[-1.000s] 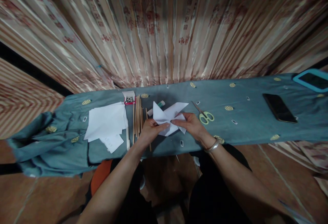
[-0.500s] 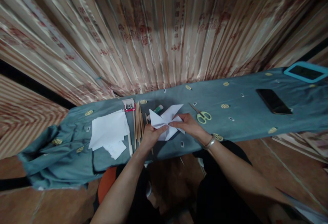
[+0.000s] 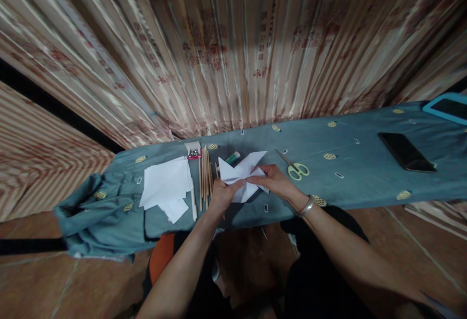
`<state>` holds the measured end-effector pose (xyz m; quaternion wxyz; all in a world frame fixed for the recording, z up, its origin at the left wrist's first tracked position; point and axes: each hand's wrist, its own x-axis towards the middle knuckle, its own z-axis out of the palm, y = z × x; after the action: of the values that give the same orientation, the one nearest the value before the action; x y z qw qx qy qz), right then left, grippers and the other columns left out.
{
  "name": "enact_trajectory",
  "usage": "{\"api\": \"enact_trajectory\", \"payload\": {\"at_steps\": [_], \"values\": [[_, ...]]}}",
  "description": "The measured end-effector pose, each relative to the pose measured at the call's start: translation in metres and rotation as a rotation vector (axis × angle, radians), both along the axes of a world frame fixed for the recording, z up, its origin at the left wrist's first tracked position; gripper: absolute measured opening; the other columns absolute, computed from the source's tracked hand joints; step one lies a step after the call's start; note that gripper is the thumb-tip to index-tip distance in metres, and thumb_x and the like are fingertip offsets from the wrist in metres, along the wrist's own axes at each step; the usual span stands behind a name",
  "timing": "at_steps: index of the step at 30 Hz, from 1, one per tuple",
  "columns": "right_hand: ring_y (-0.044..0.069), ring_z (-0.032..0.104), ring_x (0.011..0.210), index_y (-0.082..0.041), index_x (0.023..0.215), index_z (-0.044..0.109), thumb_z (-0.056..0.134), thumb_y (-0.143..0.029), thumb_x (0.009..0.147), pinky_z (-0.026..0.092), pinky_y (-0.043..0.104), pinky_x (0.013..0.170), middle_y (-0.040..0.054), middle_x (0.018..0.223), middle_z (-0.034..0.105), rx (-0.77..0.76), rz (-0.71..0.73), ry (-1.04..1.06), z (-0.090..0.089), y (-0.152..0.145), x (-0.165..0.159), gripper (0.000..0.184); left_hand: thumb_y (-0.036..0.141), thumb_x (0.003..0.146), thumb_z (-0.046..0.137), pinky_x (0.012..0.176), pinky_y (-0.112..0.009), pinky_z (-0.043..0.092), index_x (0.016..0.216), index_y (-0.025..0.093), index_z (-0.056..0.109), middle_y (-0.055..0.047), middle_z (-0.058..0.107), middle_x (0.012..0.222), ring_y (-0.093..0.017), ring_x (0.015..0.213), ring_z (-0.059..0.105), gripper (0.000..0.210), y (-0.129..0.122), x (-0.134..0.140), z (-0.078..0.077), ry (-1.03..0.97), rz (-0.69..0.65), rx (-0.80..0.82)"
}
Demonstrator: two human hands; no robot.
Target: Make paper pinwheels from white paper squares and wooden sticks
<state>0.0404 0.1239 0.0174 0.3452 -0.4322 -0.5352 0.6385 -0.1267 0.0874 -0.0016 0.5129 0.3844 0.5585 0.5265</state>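
Note:
A white paper pinwheel (image 3: 239,172) with pointed, folded blades is held between my two hands, just above the cloth-covered table. My left hand (image 3: 223,195) grips its left side, thumb pressed near the centre. From the right, my right hand (image 3: 275,182) pinches it, the thumb also close to the middle. Behind the pinwheel a green and white glue stick (image 3: 232,157) shows in part. Wooden sticks (image 3: 206,175) lie just left of my left hand. Scissors with light green handles (image 3: 297,170) rest to the right of my right hand.
Stacked white paper (image 3: 164,180), a paper scrap (image 3: 175,210) and a white pen (image 3: 193,202) lie at left. A small red box of metal pins (image 3: 194,152) stands behind the sticks. A black phone (image 3: 404,151) and a blue-framed device (image 3: 448,107) lie at right. A curtain (image 3: 233,66) hangs behind.
The whole view has shifted, so everything on the table appears farther right. Both hands keep their hold on the pinwheel, with their thumbs still near its centre.

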Motion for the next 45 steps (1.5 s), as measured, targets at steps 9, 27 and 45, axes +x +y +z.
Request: {"api": "enact_trajectory", "payload": {"at_steps": [9,27,45], "values": [[0.013,0.053,0.056,-0.015,0.068,0.069,0.083,-0.043,0.054,0.040,0.026,0.056,-0.0019,0.061,0.064,0.009,-0.001,-0.018,-0.003,0.000,-0.003,0.035,0.039,0.048,0.087,0.077,-0.036,0.055,0.083,0.014,0.076,-0.007,0.077,0.083,-0.025,0.078,0.070,0.045,-0.008,-0.003,0.002,-0.032,-0.054,-0.001],[0.016,0.065,0.063,-0.019,0.070,0.072,0.090,-0.039,0.048,0.051,0.028,0.063,0.0017,0.075,0.075,-0.056,-0.154,0.166,0.014,0.008,0.039,0.035,0.019,0.084,0.060,0.091,-0.034,0.046,0.110,0.020,0.066,-0.011,0.070,0.107,-0.026,0.102,0.064,0.027,0.004,-0.048,0.000,1.176,-0.108,-0.089],[0.019,0.068,0.077,-0.021,0.087,0.074,0.067,-0.035,0.083,0.053,0.029,0.070,0.0028,0.082,0.075,0.541,0.117,-0.174,0.049,-0.036,0.040,0.015,0.042,0.067,0.076,0.056,-0.024,0.044,0.084,0.016,0.077,-0.002,0.065,0.066,-0.013,0.057,0.056,0.032,-0.027,-0.006,0.040,-0.073,-0.115,-0.002]]}}
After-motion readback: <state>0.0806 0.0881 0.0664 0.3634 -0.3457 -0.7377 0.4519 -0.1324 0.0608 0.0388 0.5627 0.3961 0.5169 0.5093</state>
